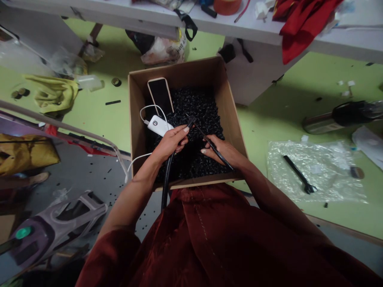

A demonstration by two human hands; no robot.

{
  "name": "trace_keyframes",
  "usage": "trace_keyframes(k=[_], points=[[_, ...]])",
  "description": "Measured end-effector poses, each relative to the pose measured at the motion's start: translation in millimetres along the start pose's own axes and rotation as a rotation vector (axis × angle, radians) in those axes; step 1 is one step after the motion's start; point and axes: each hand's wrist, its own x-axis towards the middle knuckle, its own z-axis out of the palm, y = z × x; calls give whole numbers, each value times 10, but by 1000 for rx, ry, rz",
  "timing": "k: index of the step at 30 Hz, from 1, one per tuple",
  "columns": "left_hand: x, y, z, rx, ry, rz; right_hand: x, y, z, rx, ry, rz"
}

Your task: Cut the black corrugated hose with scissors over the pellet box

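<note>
My left hand (173, 141) is closed around a black ribbed hose (168, 175) close to its upper end, and the rest of the hose hangs down over the front of a cardboard box (236, 119). In my right hand (221, 151) is a slim dark tool (218, 153) with a long handle and a narrow tip. That tip points up and left, at or just beside the hose end; whether it touches cannot be made out. Both hands are above many small black pieces (197, 103) that fill the box.
Inside the box, a phone (160, 93) leans at the back left beside a white power bank (160, 125) with a white cable. To the right, a black fork-ended tool (299, 173) lies on a plastic bag (278, 179), near a metal bottle (320, 122). Yellow cloth (55, 93) lies left.
</note>
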Motion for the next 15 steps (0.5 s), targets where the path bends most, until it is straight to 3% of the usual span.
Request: trace_keyframes(k=[15], points=[[10,-41,-3,76,-31,-50,6,-10,-13,32,-47,-39]])
